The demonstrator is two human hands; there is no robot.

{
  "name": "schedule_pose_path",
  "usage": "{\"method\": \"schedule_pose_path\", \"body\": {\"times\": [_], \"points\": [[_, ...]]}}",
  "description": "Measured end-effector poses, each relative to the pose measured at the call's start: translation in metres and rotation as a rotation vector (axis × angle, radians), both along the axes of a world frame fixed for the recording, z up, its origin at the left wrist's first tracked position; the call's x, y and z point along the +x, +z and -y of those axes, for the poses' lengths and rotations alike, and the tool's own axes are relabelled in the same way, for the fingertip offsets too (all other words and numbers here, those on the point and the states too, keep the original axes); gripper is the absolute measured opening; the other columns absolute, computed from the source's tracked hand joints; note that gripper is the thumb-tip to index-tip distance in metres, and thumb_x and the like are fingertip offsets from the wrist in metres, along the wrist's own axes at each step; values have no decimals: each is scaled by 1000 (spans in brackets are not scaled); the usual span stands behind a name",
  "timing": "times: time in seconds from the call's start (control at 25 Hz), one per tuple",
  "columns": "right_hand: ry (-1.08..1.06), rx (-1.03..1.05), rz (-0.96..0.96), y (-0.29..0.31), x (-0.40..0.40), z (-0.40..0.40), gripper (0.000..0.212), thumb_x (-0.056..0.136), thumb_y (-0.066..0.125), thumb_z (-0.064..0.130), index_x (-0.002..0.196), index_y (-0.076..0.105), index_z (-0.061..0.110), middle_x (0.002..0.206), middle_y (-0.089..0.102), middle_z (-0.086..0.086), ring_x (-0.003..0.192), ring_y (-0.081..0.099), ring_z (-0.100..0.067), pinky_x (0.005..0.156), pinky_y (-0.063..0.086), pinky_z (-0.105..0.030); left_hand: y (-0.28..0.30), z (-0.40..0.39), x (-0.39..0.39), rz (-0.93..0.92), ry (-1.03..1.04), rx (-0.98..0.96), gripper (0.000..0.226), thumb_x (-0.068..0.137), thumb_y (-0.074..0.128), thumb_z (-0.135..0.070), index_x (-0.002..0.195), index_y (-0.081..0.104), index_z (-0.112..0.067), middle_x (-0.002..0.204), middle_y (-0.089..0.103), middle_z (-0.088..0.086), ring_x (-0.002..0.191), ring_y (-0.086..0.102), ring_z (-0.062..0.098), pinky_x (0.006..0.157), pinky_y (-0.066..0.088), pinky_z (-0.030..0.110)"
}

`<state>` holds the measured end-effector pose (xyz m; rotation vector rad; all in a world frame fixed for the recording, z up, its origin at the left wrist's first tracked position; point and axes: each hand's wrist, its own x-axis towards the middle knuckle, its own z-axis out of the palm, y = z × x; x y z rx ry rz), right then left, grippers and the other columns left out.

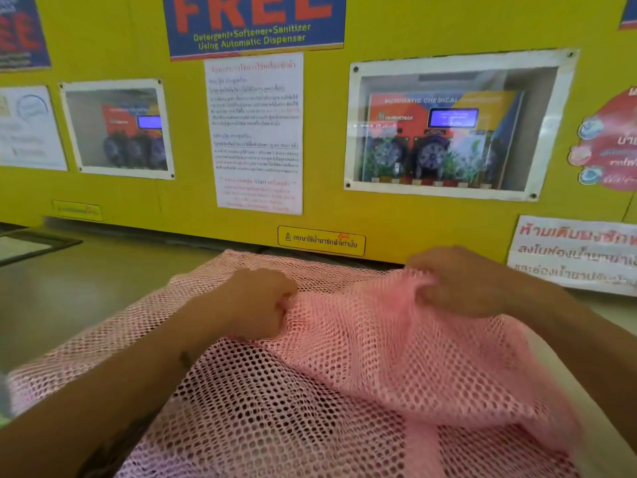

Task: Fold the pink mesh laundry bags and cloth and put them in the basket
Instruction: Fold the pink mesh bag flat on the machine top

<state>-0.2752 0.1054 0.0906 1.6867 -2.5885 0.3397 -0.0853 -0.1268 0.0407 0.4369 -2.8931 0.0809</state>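
**Ana:** Below the yellow wall, on the desk, that is where the pink mesh laundry bag lies, spread wide toward the person, its far edge just short of the wall.

**Ben:** And the hands?

**Ana:** Both are at the bag's far side. The left hand has its fingers curled tight into the mesh, and the right hand bunches a raised fold of it, fingers closed round the netting. I'd judge they hold the edge at two spots so the layer comes up evenly and can be laid over for a fold.

**Ben:** Is there a second bag?

**Ana:** A paler mesh layer lies flat under the gripped one, farther left along the wall. Whether it is a separate bag I cannot tell. No basket is in view.

**Ben:** Anything readable on the wall?

**Ana:** A blue poster at the wall's top says "FREE", then "Detergent+Softener+Sanitizer Using Automatic Dispenser". A windowed recess in the wall shows a unit marked "AUTOMATIC CHEMICAL". The white notice between the windows carries Thai print with the word "Start".
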Motion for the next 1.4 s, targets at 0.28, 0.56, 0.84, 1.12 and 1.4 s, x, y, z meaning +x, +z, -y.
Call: {"method": "schedule_pose_path", "body": {"times": [0.28, 0.56, 0.84, 1.12, 1.4], "points": [[131, -98, 251, 33, 5, -37, 28, 88, 67, 36, 117, 66, 36, 109, 72, 8, 96, 67, -12, 84, 51, -35, 73, 4, 49, -149, 188, 137, 19, 74, 69, -33, 87, 55, -35, 85, 60, -6, 77, 59, 16, 67, 46, 36], [66, -191, 134, 22, 2, -22, 24, 94, 58, 18, 110, 67, 34, 93, 72, 10, 81, 66, -5, 80, 55, -39, 83, -24, 50, 26, 17, 246, 33, 88, 57, -30, 108, 50, -56, 105, 62, -22, 86, 58, -6, 79, 47, 30], [40, 203, -2, 0, 25, -5, 8, 93, 59, 26, 95, 65, 30, 85, 60, 15, 77, 56, -6, 67, 43, -27, 42, -13, 41, 60, 14, 170, 14, 86, 51, -22, 86, 63, -30, 88, 65, -14, 84, 58, 13, 72, 44, 26], [-148, -557, -38, 35, -6, 38, 11, 88, 54, 11, 84, 58, 20, 78, 59, 0, 71, 57, -23, 60, 46, -38, 117, 12, 53, -696, 360, -29, 13, 77, 56, -10, 89, 61, -13, 88, 57, 9, 82, 53, 30, 75, 41, 34], [-159, -444, 537, 34, -3, 45, 18, 101, 43, 23, 107, 53, 9, 75, 76, -16, 51, 62, -20, 52, 44, -29, 103, -79, 71, 332, -480, 911, 32, 87, 60, -18, 119, 58, -16, 115, 70, 2, 105, 68, 19, 86, 54, 32]]}}
